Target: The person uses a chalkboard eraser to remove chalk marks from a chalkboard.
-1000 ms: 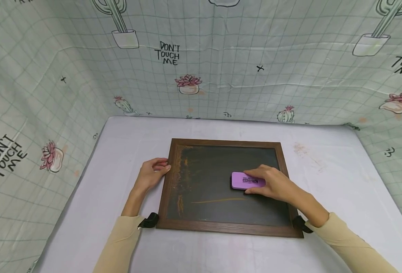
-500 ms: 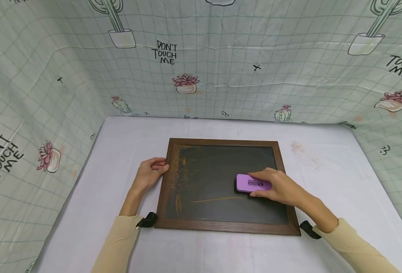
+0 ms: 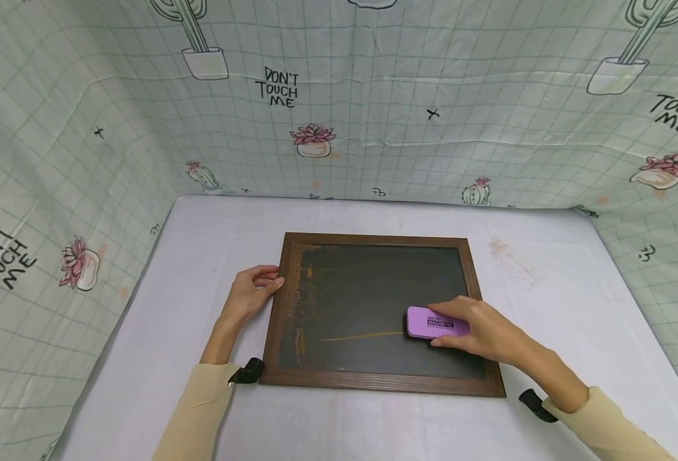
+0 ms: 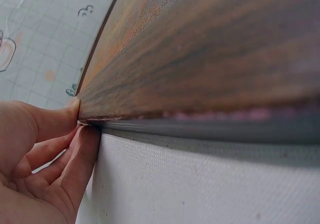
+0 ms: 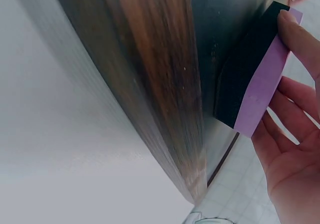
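A chalkboard (image 3: 373, 288) in a brown wooden frame lies flat on the table, with orange-yellow chalk smears on its left side and a thin chalk line (image 3: 362, 336) low on it. My right hand (image 3: 479, 326) grips a purple magnetic eraser (image 3: 422, 322) between thumb and fingers, on the right half of the board. The right wrist view shows the dark felt side of the eraser (image 5: 250, 68) facing the board. At the frame's left edge, my left hand (image 3: 249, 294) pinches the wood; thumb above and fingers below the edge appear in the left wrist view.
The white-covered table (image 3: 385, 429) extends around the board on every side. An orange-brown smudge (image 3: 511, 256) marks the cloth at the right. Behind and at the sides hangs a gridded curtain (image 3: 385, 96) printed with cacti and lettering.
My right hand has slid the eraser towards the lower right across the board, over the right end of the chalk line. My left hand holds its place at the frame.
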